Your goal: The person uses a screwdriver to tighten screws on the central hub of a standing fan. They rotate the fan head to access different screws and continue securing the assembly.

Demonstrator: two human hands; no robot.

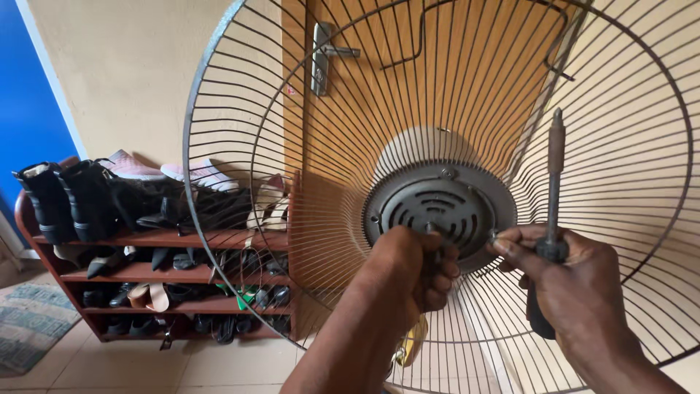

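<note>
Gripping the rusty wire fan guard's (pixel 437 182) grey vented hub (round), left hand (pixel 415 266) clenches; right hand (pixel 561 277) grasps a screwdriver (pixel 552 211).

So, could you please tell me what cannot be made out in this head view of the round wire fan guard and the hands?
- Left hand: its closed fingers hide whatever they pinch at the grey round vented hub plate.
- Right hand: it covers most of the dark screwdriver handle.
- Round wire fan guard: top and right rim cut off by the picture edges.
- Brown wooden shoe rack: lower shoes too dark to tell apart.

A wooden shoe rack (pixel 219 239) full of shoes stands beside a wooden door (pixel 437 80).
</note>
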